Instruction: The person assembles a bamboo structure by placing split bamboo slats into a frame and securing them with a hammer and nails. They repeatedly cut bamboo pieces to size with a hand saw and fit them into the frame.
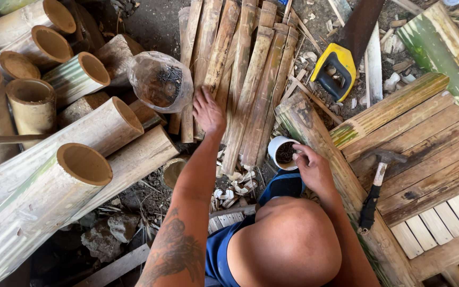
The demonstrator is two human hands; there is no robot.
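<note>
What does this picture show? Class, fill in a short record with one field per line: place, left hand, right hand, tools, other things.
Place: dirt floor strewn with bamboo scraps
Left hand: flat on the bamboo slats, fingers spread
Right hand: at the rim of a white cup holding small dark pieces, perhaps nails
Tools: hammer lying on the slatted panel; handsaw with yellow handle
Other things: bamboo tubes stacked at the left; clear bag of nails

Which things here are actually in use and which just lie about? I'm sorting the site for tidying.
In use: left hand on the split bamboo slats; right hand at the white cup of nails; slatted panel; hammer.
Lying about: handsaw; bamboo tubes; plastic bag of nails; scraps.
</note>
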